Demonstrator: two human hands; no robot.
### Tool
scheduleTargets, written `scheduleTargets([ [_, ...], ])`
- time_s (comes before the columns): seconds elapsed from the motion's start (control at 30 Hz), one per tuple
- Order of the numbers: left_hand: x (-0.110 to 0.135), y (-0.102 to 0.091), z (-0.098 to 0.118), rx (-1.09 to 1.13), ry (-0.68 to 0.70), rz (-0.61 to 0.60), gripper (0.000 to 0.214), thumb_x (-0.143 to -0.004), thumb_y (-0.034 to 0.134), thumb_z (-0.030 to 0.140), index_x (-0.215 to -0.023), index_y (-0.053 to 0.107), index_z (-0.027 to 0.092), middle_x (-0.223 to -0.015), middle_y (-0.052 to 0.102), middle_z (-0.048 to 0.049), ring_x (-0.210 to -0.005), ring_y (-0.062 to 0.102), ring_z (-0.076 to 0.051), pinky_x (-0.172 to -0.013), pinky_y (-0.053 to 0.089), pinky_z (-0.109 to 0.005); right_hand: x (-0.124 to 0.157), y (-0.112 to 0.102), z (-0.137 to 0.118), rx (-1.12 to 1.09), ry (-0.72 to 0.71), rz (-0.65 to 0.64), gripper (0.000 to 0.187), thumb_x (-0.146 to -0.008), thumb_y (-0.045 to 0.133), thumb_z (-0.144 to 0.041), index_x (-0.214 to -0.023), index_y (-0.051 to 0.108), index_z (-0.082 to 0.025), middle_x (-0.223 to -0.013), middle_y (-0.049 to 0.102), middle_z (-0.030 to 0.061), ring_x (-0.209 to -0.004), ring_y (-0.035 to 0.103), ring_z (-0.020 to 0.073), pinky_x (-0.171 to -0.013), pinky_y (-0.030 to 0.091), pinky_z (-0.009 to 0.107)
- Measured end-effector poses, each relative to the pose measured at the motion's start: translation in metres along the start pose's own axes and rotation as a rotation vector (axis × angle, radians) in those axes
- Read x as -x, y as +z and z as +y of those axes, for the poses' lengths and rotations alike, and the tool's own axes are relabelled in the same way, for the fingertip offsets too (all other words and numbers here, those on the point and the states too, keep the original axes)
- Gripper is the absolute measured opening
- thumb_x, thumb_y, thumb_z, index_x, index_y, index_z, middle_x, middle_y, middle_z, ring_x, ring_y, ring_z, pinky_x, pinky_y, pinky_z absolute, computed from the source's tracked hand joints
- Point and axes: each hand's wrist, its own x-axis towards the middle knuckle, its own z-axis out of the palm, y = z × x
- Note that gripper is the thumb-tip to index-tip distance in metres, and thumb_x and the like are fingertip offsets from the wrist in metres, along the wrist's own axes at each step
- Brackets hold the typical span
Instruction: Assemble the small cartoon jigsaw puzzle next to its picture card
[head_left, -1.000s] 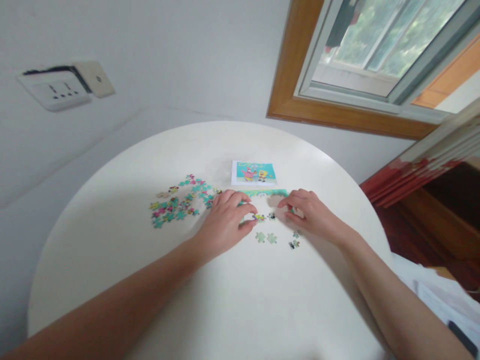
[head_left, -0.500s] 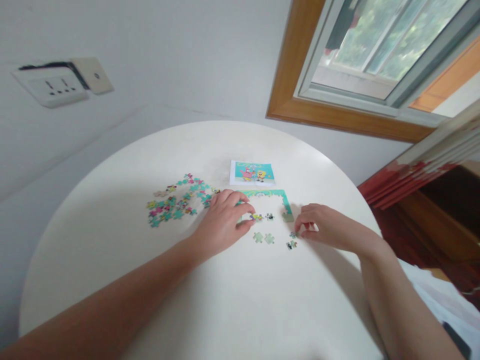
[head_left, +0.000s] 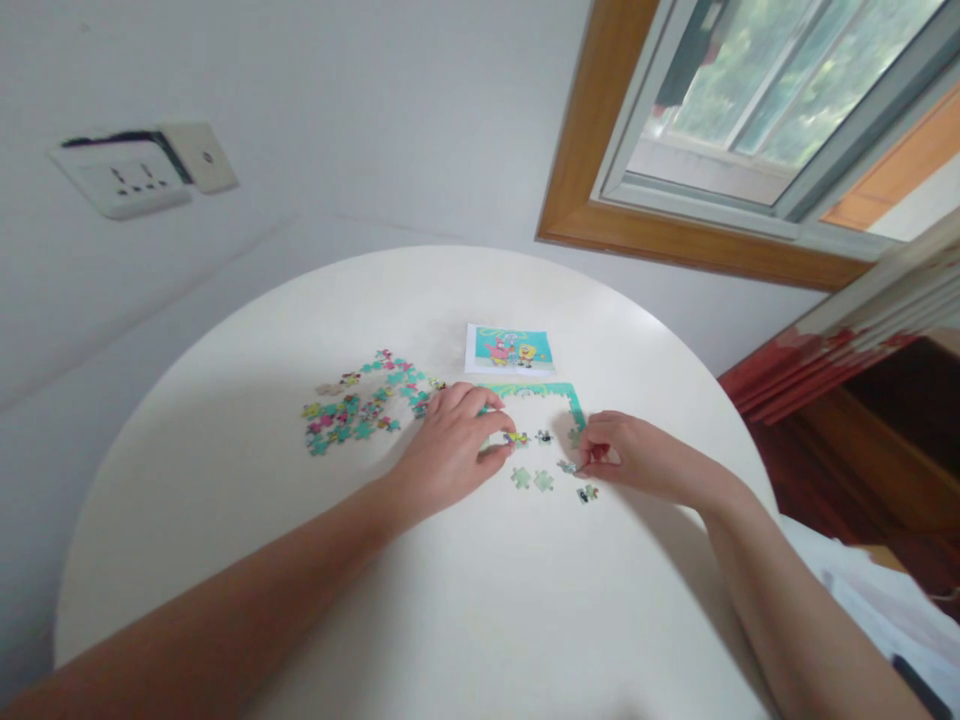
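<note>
My left hand [head_left: 457, 440] rests on the table with thumb and index finger closed on the left end of a yellow, multicoloured jigsaw puzzle piece [head_left: 517, 438]. Between the fingertips of my right hand [head_left: 619, 448] is a pale puzzle piece [head_left: 568, 467], pinched at its right end just above or on the tabletop. A black-and-white piece [head_left: 544, 437] lies between the hands. Above them runs a joined teal border strip [head_left: 576, 405], its right side partly hidden by my right hand. Two pale green pieces [head_left: 543, 481] and a dark patterned piece [head_left: 588, 494] lie nearer me.
A loose heap of puzzle pieces [head_left: 352, 415] spreads left of my left hand. Behind the border lies a printed cartoon picture card [head_left: 514, 350]. The round white table [head_left: 420, 620] meets the wall, with a socket [head_left: 131, 178] at left and a window at right.
My right hand has moved slightly left and drawn the pale piece away from the dark patterned one. My left hand stays at the yellow piece. The camera view has shifted a little.
</note>
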Motion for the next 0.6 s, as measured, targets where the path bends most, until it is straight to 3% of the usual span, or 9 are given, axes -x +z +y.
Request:
scheduleTargets([
  [0.23,0.0007,0.0008,-0.0004,0.011,0.009,0.015,0.013,-0.083,0.063,0.029,-0.095,0.069,0.027,-0.112,0.058,-0.0047,-0.113,0.044,-0.027,-0.101,0.034,-0.046,-0.0033,0.0034,-0.0088,-0.083,-0.073,0.02,0.006,-0.083,0.063,-0.018,-0.077,0.064,-0.019,-0.079,0.063,0.0023,-0.076,0.056,0.0146,-0.068,0.043,0.025],
  [0.4,0.0008,0.0012,-0.0007,0.033,0.002,0.015,0.012,-0.083,0.063,0.028,-0.094,0.069,0.027,-0.111,0.058,-0.0049,-0.114,0.043,-0.027,-0.101,0.033,-0.046,0.0023,-0.0006,-0.0065,0.012,-0.059,0.062,0.011,-0.082,0.063,-0.016,-0.09,0.069,-0.021,-0.085,0.063,0.0037,-0.077,0.057,0.0152,-0.07,0.043,0.027],
  [0.6,0.0005,0.0009,-0.0002,0.028,0.002,0.012,0.012,-0.083,0.063,0.028,-0.094,0.069,0.027,-0.111,0.058,-0.0046,-0.114,0.043,-0.027,-0.1,0.034,-0.046,0.002,-0.0006,-0.0016,0.034,-0.08,0.019,0.015,-0.082,0.06,-0.013,-0.077,0.072,-0.021,-0.077,0.063,0.0039,-0.074,0.057,0.0157,-0.068,0.043,0.026],
])
